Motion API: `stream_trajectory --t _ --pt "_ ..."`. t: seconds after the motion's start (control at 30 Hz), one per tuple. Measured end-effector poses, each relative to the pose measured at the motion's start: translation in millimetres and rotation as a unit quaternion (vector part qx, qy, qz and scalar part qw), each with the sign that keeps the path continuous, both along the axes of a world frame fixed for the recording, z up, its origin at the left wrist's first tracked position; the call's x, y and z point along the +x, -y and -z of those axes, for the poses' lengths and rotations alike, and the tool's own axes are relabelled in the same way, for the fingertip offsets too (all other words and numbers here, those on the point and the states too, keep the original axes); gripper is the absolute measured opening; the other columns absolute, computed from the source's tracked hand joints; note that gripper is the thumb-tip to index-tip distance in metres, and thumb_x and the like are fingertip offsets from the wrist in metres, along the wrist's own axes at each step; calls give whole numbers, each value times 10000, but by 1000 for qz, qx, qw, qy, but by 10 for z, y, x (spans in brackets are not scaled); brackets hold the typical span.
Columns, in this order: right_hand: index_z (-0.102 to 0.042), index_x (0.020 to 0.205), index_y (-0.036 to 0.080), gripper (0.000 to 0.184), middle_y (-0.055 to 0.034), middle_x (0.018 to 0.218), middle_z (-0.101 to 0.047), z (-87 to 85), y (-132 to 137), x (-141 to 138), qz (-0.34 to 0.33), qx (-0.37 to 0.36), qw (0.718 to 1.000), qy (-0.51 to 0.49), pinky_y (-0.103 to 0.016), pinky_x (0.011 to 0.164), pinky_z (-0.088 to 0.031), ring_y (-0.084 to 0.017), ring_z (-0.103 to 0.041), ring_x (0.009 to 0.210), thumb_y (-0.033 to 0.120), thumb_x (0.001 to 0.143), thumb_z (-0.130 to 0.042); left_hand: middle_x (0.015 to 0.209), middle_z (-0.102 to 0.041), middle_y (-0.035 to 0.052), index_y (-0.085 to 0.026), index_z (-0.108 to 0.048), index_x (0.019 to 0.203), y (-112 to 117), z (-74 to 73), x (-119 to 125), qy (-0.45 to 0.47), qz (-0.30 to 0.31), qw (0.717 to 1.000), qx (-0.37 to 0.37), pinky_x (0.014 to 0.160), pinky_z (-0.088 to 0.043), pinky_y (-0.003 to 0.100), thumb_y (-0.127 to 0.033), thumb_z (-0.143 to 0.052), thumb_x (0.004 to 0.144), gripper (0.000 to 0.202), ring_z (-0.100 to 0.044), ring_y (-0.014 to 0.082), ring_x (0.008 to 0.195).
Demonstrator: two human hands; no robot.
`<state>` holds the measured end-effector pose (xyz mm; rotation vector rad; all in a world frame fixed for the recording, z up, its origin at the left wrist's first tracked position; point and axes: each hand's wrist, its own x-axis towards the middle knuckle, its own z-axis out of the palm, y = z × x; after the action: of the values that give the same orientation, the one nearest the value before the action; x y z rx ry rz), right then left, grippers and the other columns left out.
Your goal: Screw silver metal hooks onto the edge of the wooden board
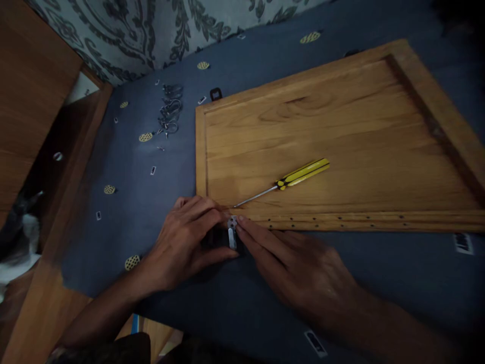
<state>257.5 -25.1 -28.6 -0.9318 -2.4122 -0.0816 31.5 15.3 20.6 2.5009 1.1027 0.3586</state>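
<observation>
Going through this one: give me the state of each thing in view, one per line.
Left hand: thumb and fingers at the metal fitting
Right hand: fingertips against the fitting
Metal fitting: at the panel's near edge; whether fastened, unclear
Screwdriver: lying on the panel, not held
Wooden panel: lying flat
Loose metal pieces: grouped on the cloth
Blue cloth: spread beneath the panel

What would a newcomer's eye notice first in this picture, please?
The yellow-handled screwdriver lying on the wooden panel stands out first. Then, at the panel's near left corner, the left hand and the right hand come together at a small metal fitting.
</observation>
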Motion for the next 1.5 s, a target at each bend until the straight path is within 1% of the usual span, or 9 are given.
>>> stream_trajectory --t 0.27,0.53,0.63,0.83,1.07,1.17,1.27,1.37,1.5 --pt "-745 1191 95 368 -142 1277 -755 -35 -16 -3 -3 -15 1000 -4 -280 708 -592 -190 -753 900 23 928 -498 1093 -728 70 -192 -643 1131 2 18 -2 1 1 1000 2 822 -425 370 -514 -672 974 360 -681 228 997" --pt "-744 1213 129 437 -124 1285 -752 80 76 -103 55 -4 998 -23 -315 670 -559 -183 -706 822 0 948 -422 1122 -730 65 -220 -629 1151 3 -11 5 -10 1 1000 0 828 -447 383 -499 -650 990 323 -679 235 1021" --pt "-766 1154 141 423 -116 1247 -769 29 48 -90 52 3 999 -15 -293 649 -552 -161 -702 772 -1 962 -416 1114 -727 70 -210 -643 1140 0 10 1 2 -1 1000 1 823 -444 378 -503 -680 970 341 -676 236 1007" --pt "-763 1195 113 429 -142 1294 -748 -87 -8 -16 11 7 999 38 -270 595 -551 -141 -685 703 9 948 -427 1087 -721 63 -191 -651 1092 -2 15 -3 -3 -1 1000 12 820 -418 370 -499 -682 971 333 -663 221 984" --pt "-752 1201 104 400 -143 1294 -748 -30 32 -55 17 8 999 44 -274 583 -531 -134 -663 672 24 929 -470 1113 -713 65 -193 -639 1111 -9 26 -9 -15 3 1000 20 815 -411 369 -562 -604 995 388 -648 227 1009" --pt "-759 1165 128 425 -129 1292 -750 2 54 -83 55 11 998 17 -303 605 -537 -154 -675 702 -1 904 -449 1133 -713 66 -197 -639 1130 -9 29 -21 -12 7 1000 14 824 -424 372 -563 -642 970 399 -649 232 1020" --pt "-763 1125 145 403 -113 1262 -764 -25 48 -70 53 18 998 16 -286 601 -520 -139 -670 681 -1 904 -460 1170 -704 75 -194 -633 1179 -4 -20 -36 16 7 1000 -13 883 -474 364 -563 -710 917 459 -647 229 1065" --pt "-752 1138 127 398 -135 1247 -764 -45 41 -46 18 7 998 53 -274 614 -521 -141 -685 710 -13 872 -492 1149 -700 69 -196 -643 1196 -23 -105 -69 75 -13 996 -40 898 -522 305 -483 -706 951 383 -656 192 1056" --pt "-739 1181 162 514 -120 1317 -735 54 69 -65 53 24 998 28 -303 627 -545 -157 -689 728 -52 793 -477 1012 -720 28 -203 -702 1055 -164 -122 -196 86 -113 990 6 848 -523 257 -288 -635 1014 115 -681 156 951"
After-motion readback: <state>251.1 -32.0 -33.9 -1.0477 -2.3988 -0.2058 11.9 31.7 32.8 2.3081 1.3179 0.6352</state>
